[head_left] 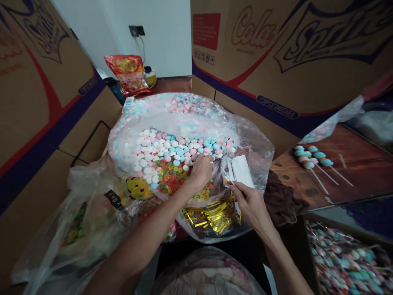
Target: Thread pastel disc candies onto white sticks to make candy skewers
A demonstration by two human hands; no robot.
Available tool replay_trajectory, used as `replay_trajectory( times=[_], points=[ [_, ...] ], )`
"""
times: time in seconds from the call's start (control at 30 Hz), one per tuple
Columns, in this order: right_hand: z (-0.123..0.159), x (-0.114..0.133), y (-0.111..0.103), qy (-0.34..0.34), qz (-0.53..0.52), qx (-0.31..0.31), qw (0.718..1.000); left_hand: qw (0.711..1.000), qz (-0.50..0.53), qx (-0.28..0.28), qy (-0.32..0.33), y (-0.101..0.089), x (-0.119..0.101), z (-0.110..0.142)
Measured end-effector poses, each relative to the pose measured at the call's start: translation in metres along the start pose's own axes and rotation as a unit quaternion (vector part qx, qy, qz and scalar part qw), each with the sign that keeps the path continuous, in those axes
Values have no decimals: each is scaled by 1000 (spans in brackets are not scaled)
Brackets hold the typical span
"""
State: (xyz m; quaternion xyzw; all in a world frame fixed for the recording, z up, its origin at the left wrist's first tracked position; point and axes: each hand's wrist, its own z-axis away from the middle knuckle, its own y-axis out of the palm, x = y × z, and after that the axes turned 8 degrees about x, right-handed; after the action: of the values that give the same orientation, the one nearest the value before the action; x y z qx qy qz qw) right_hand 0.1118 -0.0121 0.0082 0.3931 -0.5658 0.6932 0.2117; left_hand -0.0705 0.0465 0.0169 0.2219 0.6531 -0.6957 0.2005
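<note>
My left hand reaches into the pile of pastel marshmallow-like candies, coloured pink, white and blue. Its fingers are curled together at the pile's edge, and whatever they may hold is hidden. Thumb and fingers of my right hand pinch a thin white stick, with a small orange-yellow piece near its far end. Beside that hand lies a bundle of white sticks. Between my arms are small ring-shaped gummies in orange, green and red. Below them sit gold twist ties.
Large cardboard boxes flank the work area. Several finished candy sticks lie on the table at right, near a brown cloth. A box of wrapped candy sticks stands lower right. A red candy bag stands behind.
</note>
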Motion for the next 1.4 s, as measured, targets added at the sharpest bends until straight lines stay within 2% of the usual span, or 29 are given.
replay_trajectory(
  times=[0.1, 0.3, 0.37, 0.5, 0.63, 0.73, 0.8, 0.9, 1.0, 1.07, 1.13, 1.3, 1.4],
  points=[
    [3, 4, 1, -4, 14, -8, 1000, 997, -71, 30, -5, 3, 3, 3],
    [5, 5, 8, 1, 20, -13, 1000, 989, -96, 83, 74, -4, 9, 31],
    [5, 4, 12, -7, 8, -21, 1000, 990, -85, 72, 84, -3, 10, 38],
    [5, 2, 17, -28, -17, -39, 999, 997, -43, 31, 48, 2, 12, 43],
    [4, 0, 18, -12, -15, -32, 999, 999, -15, 26, 31, 5, 18, 41],
    [5, 0, 18, 3, -16, -31, 999, 996, 91, 8, 11, 5, 24, 40],
    [5, 0, 18, 9, -40, -25, 999, 976, 218, -2, -4, 3, 27, 40],
    [5, 0, 19, 7, -90, 1, 996, 916, 400, -6, -26, -1, 26, 44],
    [5, 0, 24, -5, -122, 14, 992, 860, 507, 10, -56, -3, 24, 50],
    [5, 1, 28, -12, -135, 7, 991, 835, 545, 6, -70, -1, 24, 53],
    [6, 2, 32, -19, -145, -1, 989, 822, 564, -15, -76, 3, 24, 54],
    [10, 8, 34, -19, -159, 7, 987, 812, 572, -79, -81, 12, 24, 55],
    [13, 10, 34, -23, -161, 16, 986, 804, 580, -94, -87, 14, 24, 57]
  ],
)
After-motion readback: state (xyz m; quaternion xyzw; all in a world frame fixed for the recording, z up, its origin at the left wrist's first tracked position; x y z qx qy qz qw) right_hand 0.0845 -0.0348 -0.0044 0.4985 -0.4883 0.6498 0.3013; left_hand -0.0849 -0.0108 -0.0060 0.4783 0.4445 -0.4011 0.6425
